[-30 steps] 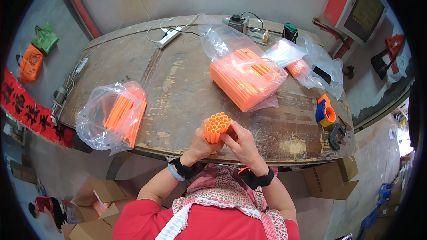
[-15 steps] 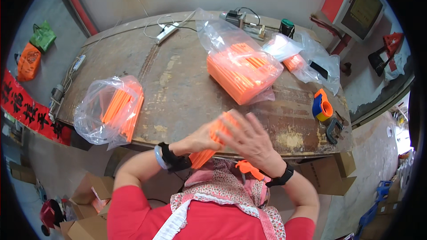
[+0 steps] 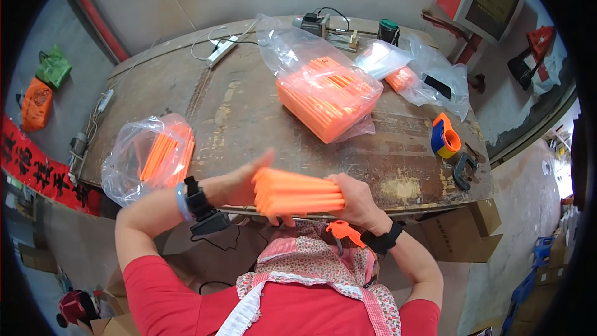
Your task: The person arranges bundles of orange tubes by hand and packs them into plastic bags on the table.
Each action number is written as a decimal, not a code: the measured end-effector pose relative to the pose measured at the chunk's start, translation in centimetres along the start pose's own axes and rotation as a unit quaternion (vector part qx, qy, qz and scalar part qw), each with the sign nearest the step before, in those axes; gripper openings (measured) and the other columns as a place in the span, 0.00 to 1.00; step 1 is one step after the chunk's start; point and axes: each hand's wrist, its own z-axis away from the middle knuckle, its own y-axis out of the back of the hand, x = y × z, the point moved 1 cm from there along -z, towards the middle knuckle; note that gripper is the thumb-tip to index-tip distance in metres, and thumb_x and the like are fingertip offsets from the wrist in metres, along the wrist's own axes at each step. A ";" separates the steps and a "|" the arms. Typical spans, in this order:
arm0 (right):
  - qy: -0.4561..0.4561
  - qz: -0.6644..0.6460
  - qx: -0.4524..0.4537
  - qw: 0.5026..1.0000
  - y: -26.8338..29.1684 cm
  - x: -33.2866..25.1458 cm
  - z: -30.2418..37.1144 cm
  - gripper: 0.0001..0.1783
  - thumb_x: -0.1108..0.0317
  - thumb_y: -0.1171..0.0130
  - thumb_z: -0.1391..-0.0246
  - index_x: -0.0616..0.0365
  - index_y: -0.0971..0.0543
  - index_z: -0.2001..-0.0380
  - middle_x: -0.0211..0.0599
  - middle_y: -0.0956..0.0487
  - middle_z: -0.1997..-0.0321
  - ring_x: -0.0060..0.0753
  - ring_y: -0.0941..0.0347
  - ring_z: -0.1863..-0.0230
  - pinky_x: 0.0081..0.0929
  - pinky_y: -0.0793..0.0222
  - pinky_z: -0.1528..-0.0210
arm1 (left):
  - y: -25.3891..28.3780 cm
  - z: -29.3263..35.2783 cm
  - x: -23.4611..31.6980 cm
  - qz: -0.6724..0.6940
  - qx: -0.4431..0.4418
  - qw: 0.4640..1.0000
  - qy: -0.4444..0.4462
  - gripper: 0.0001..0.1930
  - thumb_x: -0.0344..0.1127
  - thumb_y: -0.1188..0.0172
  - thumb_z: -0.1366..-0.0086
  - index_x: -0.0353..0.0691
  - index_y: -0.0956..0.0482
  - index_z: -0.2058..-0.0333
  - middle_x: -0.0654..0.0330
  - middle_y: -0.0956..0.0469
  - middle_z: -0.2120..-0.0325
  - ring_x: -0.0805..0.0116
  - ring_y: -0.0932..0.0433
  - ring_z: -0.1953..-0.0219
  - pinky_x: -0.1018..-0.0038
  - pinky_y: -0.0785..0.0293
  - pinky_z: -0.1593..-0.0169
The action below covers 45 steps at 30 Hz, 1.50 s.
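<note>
A thick bundle of bright orange sticks (image 3: 297, 194) lies level in front of me, over the table's near edge. My right hand (image 3: 356, 199) is closed round its right end. At the bundle's left end my left hand (image 3: 239, 180) is held open, blurred, with fingers stretched out and partly hidden behind the sticks; whether the palm touches the ends I cannot tell. On the table, a clear plastic bag of orange sticks (image 3: 329, 99) lies beyond my hands. To the left is a smaller, opened clear bag (image 3: 124, 168) with orange sticks in it.
The worn wooden table (image 3: 242, 118) bears a power strip (image 3: 222, 51), a small motor device (image 3: 314, 23), a dark jar with green lid (image 3: 388, 32), a phone (image 3: 437, 86), a tape dispenser (image 3: 446, 138) and a clamp (image 3: 464, 173). An orange-handled tool (image 3: 346, 232) hangs by my apron; a carton (image 3: 463, 236) stands lower right.
The bundle has swung from a slanting hold in my left hand to lying level in my right hand. My left hand has let go and moved left, opening at the bundle's end.
</note>
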 end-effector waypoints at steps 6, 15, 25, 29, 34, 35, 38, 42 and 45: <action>-0.132 -0.246 -0.005 0.960 -3.4 0.2 -1.0 0.30 0.72 0.34 0.60 0.58 0.30 0.50 0.44 0.21 0.61 0.36 0.22 0.60 0.29 0.28 0.56 | -1.0 -0.2 0.9 -0.446 0.281 0.827 -0.193 0.43 0.30 0.27 0.54 0.34 0.40 0.39 0.52 0.26 0.53 0.62 0.23 0.56 0.71 0.26 0.50; -0.176 -0.388 -0.149 0.892 -8.6 1.4 -1.7 0.26 0.73 0.32 0.59 0.59 0.26 0.53 0.32 0.22 0.58 0.23 0.29 0.56 0.27 0.31 0.51 | 0.3 -6.5 -3.1 -0.245 0.267 0.854 -0.372 0.31 0.28 0.27 0.58 0.36 0.30 0.52 0.62 0.23 0.63 0.70 0.23 0.61 0.72 0.26 0.55; -0.226 -0.363 -0.086 0.900 -8.8 3.4 -2.3 0.28 0.68 0.31 0.57 0.60 0.28 0.51 0.38 0.22 0.54 0.30 0.26 0.54 0.28 0.31 0.50 | 4.8 -7.9 -4.7 -0.401 0.388 0.720 -0.413 0.26 0.31 0.29 0.53 0.35 0.30 0.55 0.60 0.22 0.65 0.74 0.24 0.63 0.75 0.27 0.56; -0.222 -0.346 -0.096 0.907 -8.5 3.1 -2.6 0.29 0.68 0.31 0.57 0.61 0.28 0.50 0.40 0.22 0.53 0.32 0.26 0.53 0.30 0.32 0.49 | 5.5 -7.7 -4.9 -0.399 0.375 0.737 -0.396 0.26 0.31 0.28 0.53 0.35 0.29 0.56 0.59 0.22 0.64 0.73 0.24 0.63 0.75 0.27 0.56; -0.221 -0.317 -0.100 0.917 -8.3 2.7 -2.8 0.29 0.67 0.31 0.57 0.60 0.29 0.50 0.42 0.22 0.53 0.36 0.26 0.52 0.31 0.32 0.49 | 5.9 -7.6 -5.4 -0.381 0.379 0.743 -0.398 0.25 0.32 0.28 0.53 0.36 0.28 0.57 0.60 0.22 0.64 0.72 0.23 0.63 0.74 0.27 0.55; -0.223 -0.318 -0.101 0.916 -8.4 2.8 -2.8 0.29 0.67 0.31 0.58 0.60 0.29 0.51 0.42 0.22 0.53 0.37 0.26 0.52 0.31 0.32 0.49 | 6.1 -7.6 -5.5 -0.365 0.376 0.755 -0.395 0.25 0.32 0.28 0.53 0.36 0.28 0.57 0.60 0.22 0.64 0.71 0.23 0.63 0.74 0.27 0.55; -0.221 -0.314 -0.097 0.918 -8.8 3.3 -2.5 0.30 0.66 0.30 0.58 0.60 0.29 0.51 0.42 0.22 0.53 0.38 0.26 0.52 0.32 0.31 0.50 | 5.3 -7.5 -5.0 -0.378 0.375 0.750 -0.392 0.24 0.32 0.28 0.53 0.36 0.28 0.57 0.60 0.22 0.64 0.72 0.23 0.63 0.74 0.27 0.55; -0.219 -0.304 -0.099 0.922 -9.0 3.3 -2.7 0.30 0.66 0.30 0.59 0.60 0.29 0.51 0.42 0.22 0.53 0.38 0.26 0.52 0.32 0.32 0.49 | 5.4 -7.5 -5.1 -0.355 0.374 0.756 -0.404 0.24 0.32 0.28 0.53 0.36 0.28 0.57 0.60 0.22 0.65 0.72 0.24 0.63 0.74 0.27 0.55; -0.232 -0.314 -0.099 0.915 -8.6 2.7 -2.9 0.31 0.66 0.30 0.58 0.59 0.30 0.50 0.42 0.22 0.53 0.38 0.26 0.52 0.32 0.32 0.49 | 5.3 -7.4 -5.0 -0.371 0.376 0.750 -0.398 0.24 0.31 0.28 0.53 0.36 0.28 0.58 0.60 0.22 0.65 0.72 0.24 0.64 0.75 0.27 0.56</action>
